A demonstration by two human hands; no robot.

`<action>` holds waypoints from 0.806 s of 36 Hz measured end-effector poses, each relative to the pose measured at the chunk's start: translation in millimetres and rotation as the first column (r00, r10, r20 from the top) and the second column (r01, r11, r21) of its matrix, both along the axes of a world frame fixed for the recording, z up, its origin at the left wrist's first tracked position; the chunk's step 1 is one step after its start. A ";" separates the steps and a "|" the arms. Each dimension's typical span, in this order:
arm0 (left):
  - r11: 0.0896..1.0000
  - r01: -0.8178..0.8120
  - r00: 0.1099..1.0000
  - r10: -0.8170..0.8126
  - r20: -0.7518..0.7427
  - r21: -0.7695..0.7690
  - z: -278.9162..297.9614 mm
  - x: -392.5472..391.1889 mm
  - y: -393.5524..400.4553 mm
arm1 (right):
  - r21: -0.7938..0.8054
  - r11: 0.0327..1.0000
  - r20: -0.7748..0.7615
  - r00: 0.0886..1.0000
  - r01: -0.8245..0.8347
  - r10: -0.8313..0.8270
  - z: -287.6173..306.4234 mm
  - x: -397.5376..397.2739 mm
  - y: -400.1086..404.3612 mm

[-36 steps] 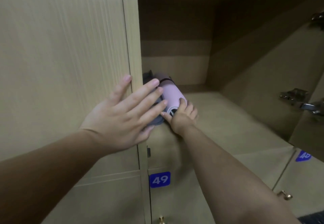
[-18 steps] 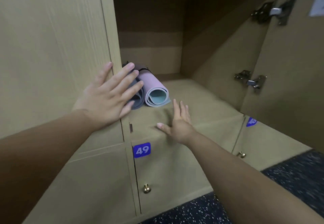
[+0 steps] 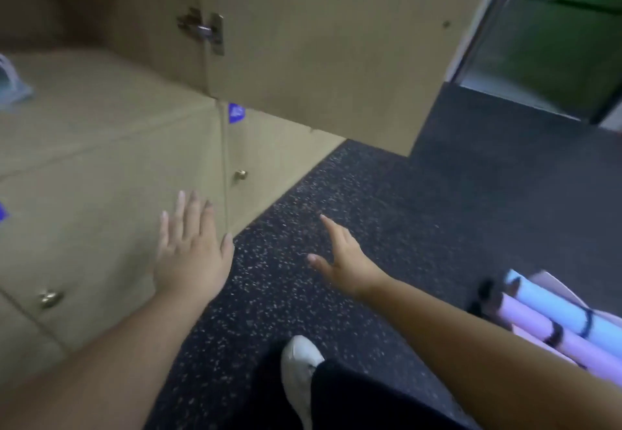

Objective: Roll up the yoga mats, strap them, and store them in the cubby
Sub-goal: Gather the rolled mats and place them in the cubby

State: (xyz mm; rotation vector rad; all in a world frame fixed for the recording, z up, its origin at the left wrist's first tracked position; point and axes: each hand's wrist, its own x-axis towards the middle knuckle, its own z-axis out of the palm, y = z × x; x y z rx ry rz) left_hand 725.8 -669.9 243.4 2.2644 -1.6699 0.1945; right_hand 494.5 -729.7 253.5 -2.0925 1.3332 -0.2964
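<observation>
Both hands (image 3: 193, 254) now off cubby (image 3: 101, 120)

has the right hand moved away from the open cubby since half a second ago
Yes. The right hand was flat on the cubby floor beside the rolled mats; now it hovers open over the speckled floor, clear of the cabinet.
</observation>
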 end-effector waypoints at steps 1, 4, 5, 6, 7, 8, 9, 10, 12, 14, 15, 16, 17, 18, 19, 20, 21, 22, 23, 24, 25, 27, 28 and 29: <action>0.999 0.039 0.999 -0.038 -0.028 0.036 -10.9 -20.4 -2.4 | 0.015 0.998 -0.027 0.998 0.054 -0.054 -6.0 -23.2 5.0; 0.978 0.156 0.985 -0.144 -0.091 0.136 -31.6 -78.0 -10.3 | 0.034 0.983 -0.135 0.975 0.180 -0.174 -15.6 -88.5 13.2; 0.968 0.195 0.977 -0.178 -0.118 0.160 -35.7 -95.7 -12.1 | 0.027 0.976 -0.167 0.964 0.214 -0.207 -15.9 -108.6 13.8; 0.954 0.240 0.965 -0.214 -0.150 0.180 -39.4 -113.2 -12.2 | 0.018 0.967 -0.190 0.951 0.252 -0.244 -15.2 -128.1 14.3; 0.938 0.285 0.952 -0.254 -0.172 0.195 -42.1 -130.7 -11.4 | 0.005 0.956 -0.200 0.937 0.294 -0.287 -13.6 -146.6 15.1; 0.921 0.328 0.939 -0.292 -0.184 0.209 -44.6 -147.5 -9.8 | -0.014 0.941 -0.199 0.922 0.337 -0.333 -11.9 -163.8 15.5; 0.903 0.369 0.924 -0.331 -0.194 0.219 -47.1 -163.2 -7.9 | -0.037 0.922 -0.189 0.903 0.386 -0.386 -11.6 -179.9 15.6; 0.883 0.411 0.906 -0.368 -0.209 0.225 -48.3 -181.7 -7.3 | -0.070 0.894 -0.172 0.878 0.442 -0.447 -12.4 -199.3 16.8; 0.855 0.463 0.879 -0.410 -0.246 0.232 -49.4 -202.2 -6.0 | -0.126 0.835 -0.129 0.826 0.535 -0.548 -21.1 -224.4 19.0; 0.837 0.500 0.859 -0.449 -0.246 0.223 -57.4 -229.9 -5.8 | -0.151 0.781 -0.110 0.775 0.606 -0.623 -40.9 -258.9 24.8; 0.833 0.511 0.853 -0.461 -0.244 0.212 -64.9 -244.9 -3.4 | -0.161 0.769 -0.116 0.762 0.619 -0.637 -54.4 -277.6 27.3; 0.830 0.518 0.849 -0.468 -0.247 0.208 -75.2 -260.9 0.3 | -0.168 0.763 -0.134 0.752 0.624 -0.645 -68.1 -297.0 30.2; 0.824 0.524 0.845 -0.472 -0.252 0.216 -87.3 -277.9 4.7 | -0.173 0.760 -0.160 0.744 0.626 -0.649 -81.6 -317.4 32.1; 0.810 0.535 0.839 -0.478 -0.259 0.239 -100.8 -295.4 9.4 | -0.178 0.758 -0.203 0.730 0.627 -0.652 -93.1 -337.6 34.3; 0.789 0.551 0.832 -0.491 -0.259 0.272 -115.6 -313.5 14.6 | -0.192 0.761 -0.257 0.716 0.620 -0.648 -104.2 -358.5 36.9; 0.767 0.563 0.825 -0.503 -0.257 0.309 -130.7 -331.1 18.8 | -0.215 0.771 -0.310 0.707 0.599 -0.636 -115.4 -379.3 39.1; 0.752 0.566 0.824 -0.504 -0.259 0.336 -145.0 -348.4 20.5 | -0.243 0.783 -0.351 0.701 0.572 -0.621 -126.9 -400.0 39.0; 0.743 0.565 0.825 -0.501 -0.263 0.358 -158.0 -365.8 19.4 | -0.265 0.796 -0.385 0.697 0.544 -0.605 -137.3 -420.6 37.9; 0.735 0.565 0.825 -0.498 -0.268 0.374 -168.7 -382.7 16.9 | -0.278 0.807 -0.423 0.689 0.521 -0.589 -146.0 -441.6 37.0; 0.729 0.567 0.824 -0.496 -0.274 0.383 -177.8 -399.3 14.6 | -0.283 0.828 -0.484 0.673 0.484 -0.559 -151.2 -461.5 36.4; 0.725 0.566 0.824 -0.493 -0.279 0.391 -185.6 -415.2 12.2 | -0.279 0.856 -0.557 0.653 0.435 -0.513 -154.2 -480.6 34.0; 0.724 0.567 0.824 -0.489 -0.286 0.394 -196.8 -443.9 8.6 | -0.274 0.889 -0.628 0.631 0.366 -0.454 -154.5 -515.7 21.8; 0.729 0.569 0.822 -0.493 -0.285 0.380 -200.7 -457.2 6.1 | -0.287 0.876 -0.603 0.638 0.387 -0.479 -153.0 -531.0 13.6; 0.735 0.570 0.821 -0.498 -0.278 0.367 -203.2 -469.6 4.0 | -0.304 0.848 -0.554 0.644 0.435 -0.528 -153.9 -544.2 6.3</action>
